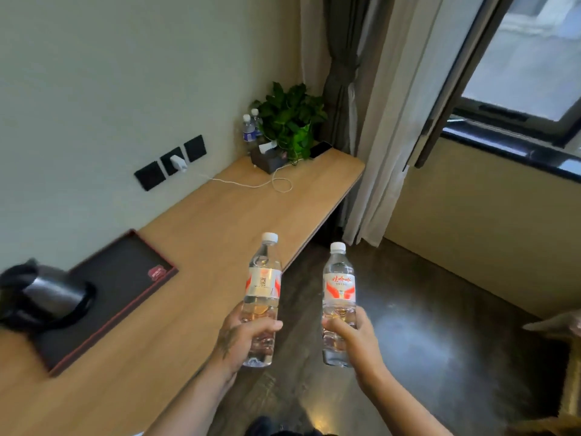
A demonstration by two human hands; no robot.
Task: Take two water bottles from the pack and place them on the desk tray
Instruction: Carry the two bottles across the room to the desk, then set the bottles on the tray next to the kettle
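Note:
My left hand (243, 336) grips the lower half of a clear water bottle (263, 278) with a white cap and a red-and-white label, held upright over the desk's front edge. My right hand (352, 339) holds a second, matching water bottle (339, 286) upright above the dark floor, right of the desk. The dark desk tray (125, 272) with a red rim lies on the wooden desk (220, 221) to the left of both bottles, against the wall. The pack is out of view.
A black and steel kettle (47, 297) stands on the tray's left part. At the desk's far end are two other bottles (250, 129), a potted plant (290, 119), a dark box (267, 158) and a white cable (251, 184). Curtains and a window are on the right.

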